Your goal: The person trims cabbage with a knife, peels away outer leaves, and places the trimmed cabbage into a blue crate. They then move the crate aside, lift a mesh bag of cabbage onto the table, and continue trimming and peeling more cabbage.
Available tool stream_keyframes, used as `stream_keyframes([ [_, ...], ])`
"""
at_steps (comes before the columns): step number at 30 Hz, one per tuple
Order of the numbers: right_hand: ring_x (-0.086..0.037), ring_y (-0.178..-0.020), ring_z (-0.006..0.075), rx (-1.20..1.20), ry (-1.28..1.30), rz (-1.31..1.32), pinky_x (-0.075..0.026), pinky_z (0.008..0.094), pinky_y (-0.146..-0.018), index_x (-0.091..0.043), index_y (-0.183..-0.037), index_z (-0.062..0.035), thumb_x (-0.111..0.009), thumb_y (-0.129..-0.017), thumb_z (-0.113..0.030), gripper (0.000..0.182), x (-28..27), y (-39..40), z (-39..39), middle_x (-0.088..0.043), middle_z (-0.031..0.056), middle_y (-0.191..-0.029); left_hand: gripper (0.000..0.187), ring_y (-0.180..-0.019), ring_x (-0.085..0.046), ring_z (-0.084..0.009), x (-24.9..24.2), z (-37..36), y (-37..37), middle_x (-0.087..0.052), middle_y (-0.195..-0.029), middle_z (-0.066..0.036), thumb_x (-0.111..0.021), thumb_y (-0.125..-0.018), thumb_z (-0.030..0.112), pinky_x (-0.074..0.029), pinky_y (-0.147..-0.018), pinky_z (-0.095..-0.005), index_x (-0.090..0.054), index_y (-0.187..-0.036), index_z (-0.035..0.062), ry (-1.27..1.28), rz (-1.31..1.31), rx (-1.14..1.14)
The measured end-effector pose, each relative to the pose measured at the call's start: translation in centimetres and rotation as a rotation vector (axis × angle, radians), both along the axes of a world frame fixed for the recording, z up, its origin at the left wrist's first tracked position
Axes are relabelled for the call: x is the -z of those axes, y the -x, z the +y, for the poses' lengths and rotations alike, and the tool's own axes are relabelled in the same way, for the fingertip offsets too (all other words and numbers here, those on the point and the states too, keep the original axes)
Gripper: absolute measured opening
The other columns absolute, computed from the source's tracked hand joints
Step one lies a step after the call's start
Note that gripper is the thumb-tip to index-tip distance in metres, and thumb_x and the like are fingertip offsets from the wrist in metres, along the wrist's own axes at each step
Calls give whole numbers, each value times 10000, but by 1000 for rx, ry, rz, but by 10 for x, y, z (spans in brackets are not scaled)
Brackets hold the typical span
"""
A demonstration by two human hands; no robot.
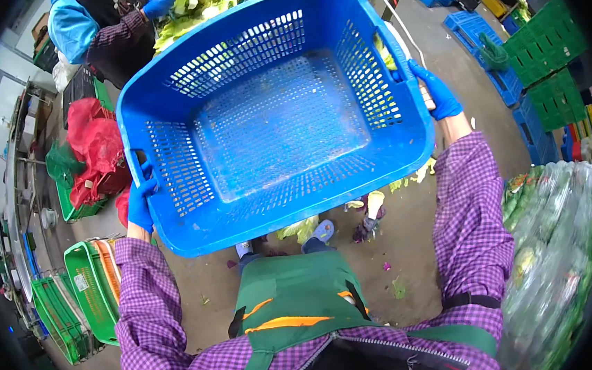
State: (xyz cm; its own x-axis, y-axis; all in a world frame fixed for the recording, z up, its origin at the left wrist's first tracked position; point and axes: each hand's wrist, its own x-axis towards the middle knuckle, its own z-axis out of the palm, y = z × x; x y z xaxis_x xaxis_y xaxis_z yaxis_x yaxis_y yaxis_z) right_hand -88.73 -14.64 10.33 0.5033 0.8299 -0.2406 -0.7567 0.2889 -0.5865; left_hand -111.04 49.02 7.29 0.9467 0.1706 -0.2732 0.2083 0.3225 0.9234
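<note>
Head view: concrete floor (412, 245) littered with leaf scraps; stacked green crates (550, 60) far right, bagged greens (558, 248) near right. Blue perforated crate (276, 110), empty, is held tilted above the floor. Left hand (140, 197) grips its left rim; right hand (436, 92) grips its right rim. A co-worker's gloved hand (158, 2) touches greens beyond.

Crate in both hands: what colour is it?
Blue; the crate is perforated plastic, clearest in the head view.
</note>
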Motion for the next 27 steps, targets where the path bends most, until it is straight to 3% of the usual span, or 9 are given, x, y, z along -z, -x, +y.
stream_keyframes([
  [1, -622, -578, 125, 347, 378, -121, -498, 226, -470, -621, -1020, 6, -517, -907, -380, 416, -9, 11, 6, -672, 95, -812, 611, -1118, -517, -230, -2, -10, 5, -482, -1294, -98, -571, -744, 67, -423, -953, -347, -390, -1326, 32, -39, -2, -37],
  [2, -576, -505, 89, 514, 496, -187, -434, 184, -399, -611, -1030, 12, -506, -913, -383, 426, -22, 22, 14, -662, 70, -770, 618, -1152, -499, -256, -3, -17, 10, -468, -1311, -95, -571, -738, 76, -399, -1001, -388, -390, -1327, 44, -77, -2, -75],
  [4, -511, -436, 56, 292, 274, -151, -371, 163, -348, -603, -1044, 18, -492, -920, -382, 432, -22, 18, -11, -640, 44, -711, 599, -1142, -503, -252, -8, -28, 17, -484, -1290, -94, -577, -736, 76, -404, -994, -385, -410, -1310, 54, -87, 5, -99],
  [10, -447, -385, 34, 325, 178, -147, -342, 172, -314, -598, -1040, 21, -479, -932, -361, 414, -24, 36, -59, -607, 23, -646, 597, -1144, -509, -250, -67, -85, 30, -505, -1267, -104, -580, -746, 74, -418, -982, -372, -407, -1315, 32, -16, -84, -19],
  [12, -506, -422, 53, 215, 16, -106, -389, 176, -342, -593, -1047, 22, -474, -936, -350, 406, -32, 47, -85, -630, 39, -684, 596, -1145, -507, -252, -73, -103, 31, -506, -1266, -105, -590, -740, 76, -416, -985, -380, -416, -1308, 33, -24, -107, -47],
  [14, -599, -541, 101, 680, 333, -102, -485, 202, -444, -581, -1067, 22, -468, -940, -342, 402, -60, 72, -98, -657, 74, -780, 588, -1148, -505, -251, -88, -137, 25, -510, -1262, -102, -596, -736, 74, -415, -985, -381, -427, -1298, 30, 16, -107, -42],
  [15, -648, -682, 153, 502, 215, -211, -544, 247, -574, -562, -1107, 23, -463, -942, -337, 408, -48, 62, -121, -663, 108, -886, 588, -1148, -505, -251, -95, -146, 19, -510, -1262, -102, -596, -736, 74, -415, -985, -381, -427, -1298, 30, 17, -115, -38],
  [22, -648, -757, 204, 581, 209, -74, -551, 314, -675, -507, -1214, 37, -410, -961, -351, 473, -49, 96, -285, -653, 137, -950, 586, -1093, -539, -225, -104, -269, -38, -524, -1238, -103, -609, -743, 66, -432, -957, -345, -425, -1297, 19, 28, -161, 156],
  [27, -632, -856, 228, 619, 258, -43, -526, 337, -764, -544, -1150, 37, -456, -942, -355, 453, -25, 119, -422, -636, 159, -1010, 611, -1104, -527, -213, -84, -388, -89, -526, -1227, -98, -602, -710, 44, -428, -955, -324, -429, -1295, 13, 8, -120, 176],
])
